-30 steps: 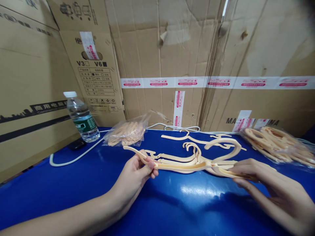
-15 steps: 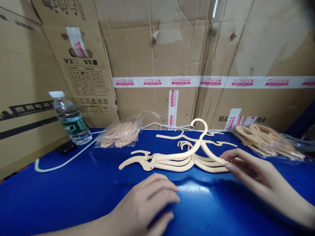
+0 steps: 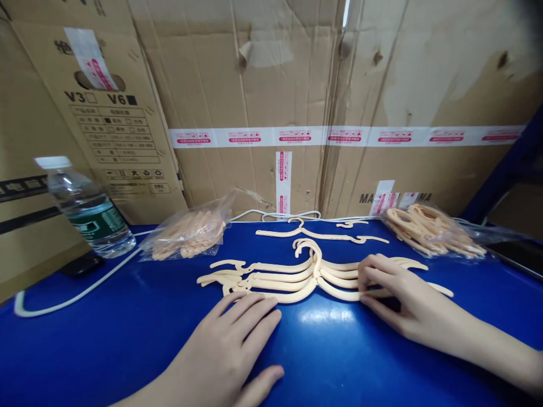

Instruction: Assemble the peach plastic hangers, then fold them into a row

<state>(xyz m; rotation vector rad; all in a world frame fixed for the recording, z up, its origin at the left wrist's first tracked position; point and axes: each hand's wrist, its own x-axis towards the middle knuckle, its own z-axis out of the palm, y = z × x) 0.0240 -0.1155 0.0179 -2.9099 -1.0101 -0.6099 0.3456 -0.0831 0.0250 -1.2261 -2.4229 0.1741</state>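
Observation:
Several cream plastic folding hangers (image 3: 283, 277) lie in overlapping rows on the blue table, their hooks bunched at the centre. The frontmost hanger (image 3: 292, 298) now rests flat with the others. My left hand (image 3: 233, 342) is palm down with fingers stretched, its fingertips at that hanger's left arm and the thumb apart. With fingers and thumb, my right hand (image 3: 394, 291) grips the same hanger's right arm. Behind the group lies one separate hanger (image 3: 280, 232) with a hooked end piece at its right. A small loose hooked piece (image 3: 352, 224) sits farther back.
A clear bag of cream parts (image 3: 186, 234) lies back left, another bag (image 3: 432, 232) back right. At left stand a water bottle (image 3: 95, 223) and a dark object (image 3: 82, 264). A white cable (image 3: 76, 294) curves over the blue table (image 3: 127, 345). Cardboard boxes (image 3: 237, 90) wall the back.
The front hanger, tilted up in my right hand before, has come down onto the row. My left hand has moved forward to its left arm and spread. The view has shifted right.

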